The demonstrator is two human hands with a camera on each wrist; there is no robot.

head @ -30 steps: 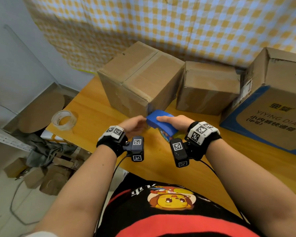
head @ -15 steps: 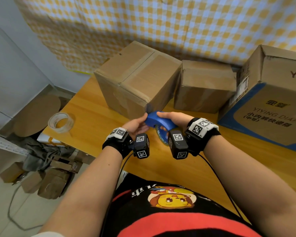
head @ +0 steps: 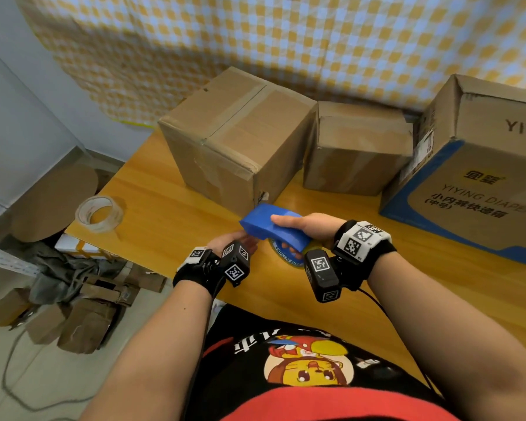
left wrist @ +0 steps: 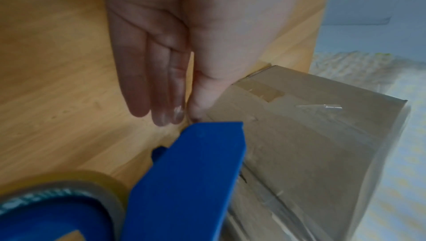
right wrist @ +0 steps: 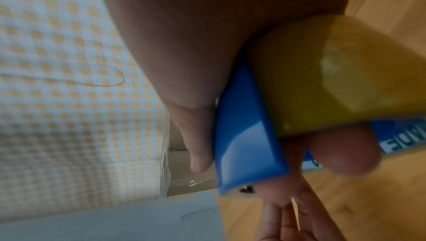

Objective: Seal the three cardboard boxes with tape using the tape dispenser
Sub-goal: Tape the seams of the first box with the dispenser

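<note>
Right hand point(head: 308, 227) grips tape dispenser point(head: 274, 228); left hand point(head: 236, 240) flat.

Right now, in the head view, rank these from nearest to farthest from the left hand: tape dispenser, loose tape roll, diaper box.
1. Tape dispenser: just right of the left hand, held in the right hand.
2. Loose tape roll: at the table's left edge.
3. Diaper box: far right.
</note>
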